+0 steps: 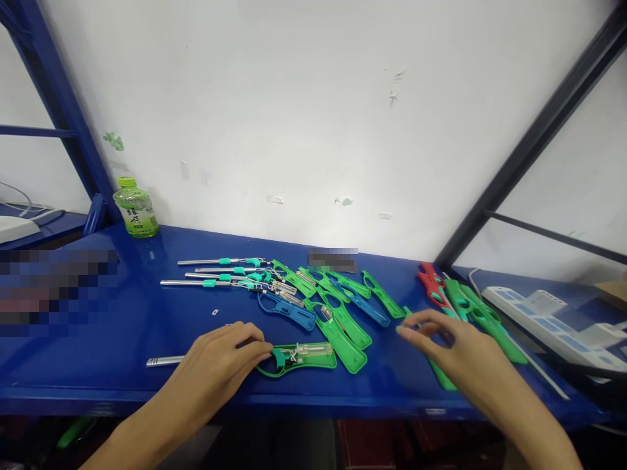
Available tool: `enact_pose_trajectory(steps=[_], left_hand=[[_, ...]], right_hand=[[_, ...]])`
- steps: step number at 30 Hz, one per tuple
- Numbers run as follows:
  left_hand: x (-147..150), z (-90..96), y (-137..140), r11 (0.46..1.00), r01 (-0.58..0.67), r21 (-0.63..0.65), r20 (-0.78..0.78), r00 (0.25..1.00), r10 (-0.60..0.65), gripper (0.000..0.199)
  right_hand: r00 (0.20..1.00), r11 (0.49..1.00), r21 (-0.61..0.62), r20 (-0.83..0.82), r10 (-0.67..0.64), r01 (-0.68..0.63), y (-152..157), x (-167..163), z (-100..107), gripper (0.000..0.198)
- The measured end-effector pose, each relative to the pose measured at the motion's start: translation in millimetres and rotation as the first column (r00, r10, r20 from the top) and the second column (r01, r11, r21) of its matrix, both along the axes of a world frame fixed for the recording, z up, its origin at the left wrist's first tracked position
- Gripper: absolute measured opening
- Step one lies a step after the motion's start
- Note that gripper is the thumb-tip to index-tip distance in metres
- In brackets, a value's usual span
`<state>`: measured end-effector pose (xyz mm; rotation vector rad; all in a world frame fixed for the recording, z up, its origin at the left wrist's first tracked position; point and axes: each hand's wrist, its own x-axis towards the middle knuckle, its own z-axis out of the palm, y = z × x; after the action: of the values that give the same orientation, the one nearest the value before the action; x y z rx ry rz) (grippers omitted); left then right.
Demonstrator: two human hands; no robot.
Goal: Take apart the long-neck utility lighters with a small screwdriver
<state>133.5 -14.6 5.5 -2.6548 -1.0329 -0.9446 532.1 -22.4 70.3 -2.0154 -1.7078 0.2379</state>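
Observation:
My left hand is closed on a gas lighter near the table's front edge, fingertips at its teal trigger. This lighter is a green half-shell with a clear fuel tank and white wires inside; its metal tube sticks out left of my wrist. On the right, my right hand has thumb and forefinger tips pressed together. Anything between them is too small to make out. Beneath this hand lies a green half-shell, partly covered by it. Loose green half-shells and a blue half-shell lie between my hands.
Several metal lighter tubes with wires and tanks lie behind my left hand. Red and green lighters lie on the right. A green drink bottle stands at the back left. White devices sit beyond the dark post.

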Motion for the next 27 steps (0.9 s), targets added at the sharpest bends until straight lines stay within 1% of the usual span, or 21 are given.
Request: enact_pose_trajectory(steps=[1, 3, 5, 6, 7, 8, 10, 12, 18, 23, 27], left_hand=[[0, -0.2, 0, 1.0, 0.0, 0.013, -0.005, 1.0, 0.0, 0.034], [-1, -0.7, 0, 0.999, -0.002, 0.037, -0.014, 1.0, 0.002, 0.036], [-1, -1.1, 0, 0.998, -0.005, 0.055, -0.024, 1.0, 0.006, 0.036], [-1, -1.1, 0, 0.998, -0.006, 0.062, -0.028, 1.0, 0.008, 0.036], [-1, -1.1, 0, 0.998, -0.007, 0.067, -0.032, 0.999, 0.01, 0.036], [-1, -1.1, 0, 0.997, -0.006, 0.072, -0.035, 0.999, 0.009, 0.035], [0, -0.9, 0, 0.997, 0.001, 0.078, -0.042, 0.999, 0.002, 0.035], [0, -0.8, 0, 0.997, 0.008, 0.078, -0.046, 0.999, -0.004, 0.035], [1, -2.6, 0, 0.997, 0.009, 0.079, -0.036, 0.999, -0.006, 0.034], [2, -5.2, 0, 0.997, -0.011, 0.073, -0.033, 0.999, 0.013, 0.034], [3, -5.0, 0, 0.997, -0.024, 0.071, -0.035, 0.999, 0.026, 0.034]], right_hand=[[0.995, 0.995, 0.007, -0.014, 0.102, -0.102, -2, -16, 4, 0.036], [0.965, 0.966, 0.049, -0.06, 0.255, -0.252, -5, -52, 10, 0.016], [0.92, 0.925, 0.044, -0.09, 0.381, -0.378, -4, -87, 12, 0.009], [0.909, 0.913, 0.019, -0.085, 0.407, -0.407, -3, -103, 12, 0.01], [0.91, 0.912, -0.012, -0.07, 0.409, -0.41, -2, -118, 11, 0.014], [0.91, 0.908, -0.068, -0.05, 0.411, -0.414, -1, -129, 11, 0.016], [0.92, 0.908, -0.165, 0.004, 0.391, -0.385, 1, -145, 9, 0.015], [0.926, 0.907, -0.219, 0.037, 0.377, -0.36, 3, -152, 8, 0.014], [0.923, 0.893, -0.254, 0.005, 0.386, -0.372, 5, -149, 7, 0.015], [0.921, 0.888, -0.261, -0.015, 0.389, -0.379, 3, -149, 6, 0.017], [0.914, 0.884, -0.245, -0.024, 0.406, -0.399, 3, -146, 6, 0.014]])
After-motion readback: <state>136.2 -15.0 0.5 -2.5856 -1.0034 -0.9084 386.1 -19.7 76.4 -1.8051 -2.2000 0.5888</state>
